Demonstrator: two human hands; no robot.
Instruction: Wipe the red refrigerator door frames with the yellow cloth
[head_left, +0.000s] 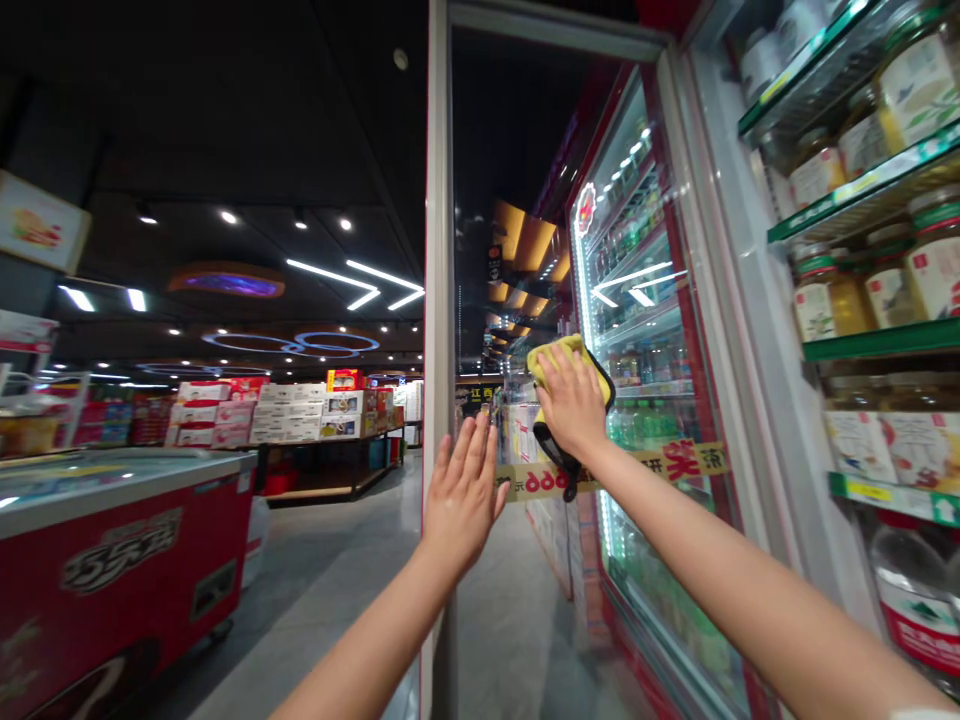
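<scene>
A glass door (510,590) with a pale metal frame stands swung open in front of me. My right hand (571,400) presses a folded yellow cloth (546,357) with dark edging flat to the glass. A dark flap of the cloth hangs below the palm, over a printed strip (667,465) that runs across the pane. My left hand (463,490) lies with its fingers stretched out at the door's frame edge and the glass beside it. Nothing shows in it. The palm side is hidden from view.
Shelves of the cooler with jars (821,290) and bottles (911,590) rise close on the right. A red chest freezer (135,570) stands at the left. Further back, stacked boxes (289,412) sit on a low display table (322,490). Grey floor (300,580) runs between.
</scene>
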